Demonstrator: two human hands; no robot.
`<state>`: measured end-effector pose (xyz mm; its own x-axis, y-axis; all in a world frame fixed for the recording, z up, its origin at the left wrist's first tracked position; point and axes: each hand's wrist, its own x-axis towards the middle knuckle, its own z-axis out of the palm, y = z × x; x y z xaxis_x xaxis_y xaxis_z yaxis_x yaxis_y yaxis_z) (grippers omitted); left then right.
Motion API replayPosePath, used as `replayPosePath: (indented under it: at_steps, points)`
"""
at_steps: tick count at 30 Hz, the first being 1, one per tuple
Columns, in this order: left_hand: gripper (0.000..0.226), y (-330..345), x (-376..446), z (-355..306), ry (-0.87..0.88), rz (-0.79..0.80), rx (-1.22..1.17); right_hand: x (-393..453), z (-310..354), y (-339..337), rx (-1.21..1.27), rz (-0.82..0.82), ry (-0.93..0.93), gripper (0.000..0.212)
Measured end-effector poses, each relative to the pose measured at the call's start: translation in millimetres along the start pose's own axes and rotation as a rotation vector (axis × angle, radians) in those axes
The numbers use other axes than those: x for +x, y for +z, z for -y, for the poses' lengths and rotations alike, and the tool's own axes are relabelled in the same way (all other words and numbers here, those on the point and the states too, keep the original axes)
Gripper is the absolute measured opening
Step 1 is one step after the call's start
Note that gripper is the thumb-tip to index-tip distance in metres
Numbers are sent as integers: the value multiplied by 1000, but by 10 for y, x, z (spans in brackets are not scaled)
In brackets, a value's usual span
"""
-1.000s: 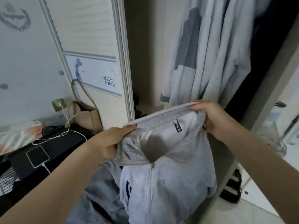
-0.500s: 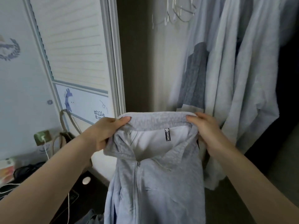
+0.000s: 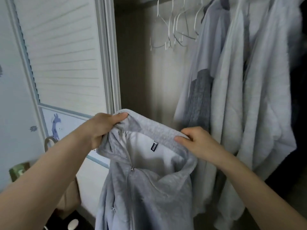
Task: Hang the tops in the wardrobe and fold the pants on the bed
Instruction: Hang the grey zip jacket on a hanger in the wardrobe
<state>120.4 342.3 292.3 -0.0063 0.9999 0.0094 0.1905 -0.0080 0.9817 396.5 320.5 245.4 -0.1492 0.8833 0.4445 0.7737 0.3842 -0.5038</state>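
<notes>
Item in hand: one grey zip-up jacket [image 3: 142,188], held up in front of the open wardrobe [image 3: 141,72], not yet on a hanger. My left hand [image 3: 101,128] grips the left end of the collar, fingers curled over the fabric and bunching it. My right hand [image 3: 197,143] pinches the right end of the collar between thumb and fingers. The collar is stretched between the two hands, the left end a little higher than the right. A small dark label [image 3: 154,146] shows on the white lining just below the collar edge, nearer my right hand. The zip [image 3: 132,170] is closed up to the base of the collar, and the body of the jacket hangs straight down out of the bottom of the view. Inside the wardrobe, far and above: a cluster of bare wire hangers [image 3: 174,29] on the upper rail, left of the hung clothes. To the right: several pale grey tops [image 3: 240,97] already hanging, one with a darker grey panel; my right hand is just beside them, and I cannot tell whether it touches them. To the left: a white slatted sliding door [image 3: 66,52] with a small blue animal figure [image 3: 55,127] printed on its lower panel. Near left, low: a brown paper bag [image 3: 69,196], partly hidden behind my left forearm.
</notes>
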Motion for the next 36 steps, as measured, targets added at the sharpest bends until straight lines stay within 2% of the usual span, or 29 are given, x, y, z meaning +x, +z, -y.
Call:
replayPosePath:
  at_steps: [3, 5, 8, 13, 17, 20, 24, 26, 31, 33, 36]
  points:
    - [31, 154, 76, -192, 101, -14, -90, 143, 251, -133, -2, -31, -38, 17]
    - [27, 218, 122, -333, 131, -5, -130, 294, 462, -285, 9, -93, -56, 16]
    - [26, 236, 253, -531, 170, -22, -146, 593, 766, -583, -60, -305, -131, 13]
    - [26, 237, 514, -789, 236, -111, -195, 1125, 1135, -1038, -173, -626, -249, 19]
    - [33, 253, 698, -948, 277, -175, -175, 1562, 1290, -1264, -265, -724, -323, 19]
    - [34, 247, 841, -1072, 307, -212, -146, 1901, 1394, -1418, -422, -797, -340, 26]
    - [35, 273, 978, -1124, 341, -179, -45, 2314, 1377, -1582, -631, -807, -223, 40]
    - [36, 293, 1018, -1102, 337, -148, -15, 2501, 1273, -1663, -680, -779, -96, 43]
    - [43, 293, 1108, -1054, 371, -113, 52, 2779, 1030, -1853, -528, -716, 265, 65]
    - [43, 294, 1126, -1030, 387, -120, 163, 2833, 942, -1911, -538, -685, 327, 60]
    - [51, 304, 1156, -968, 440, -114, 362, 2879, 827, -2004, -480, -642, 361, 36]
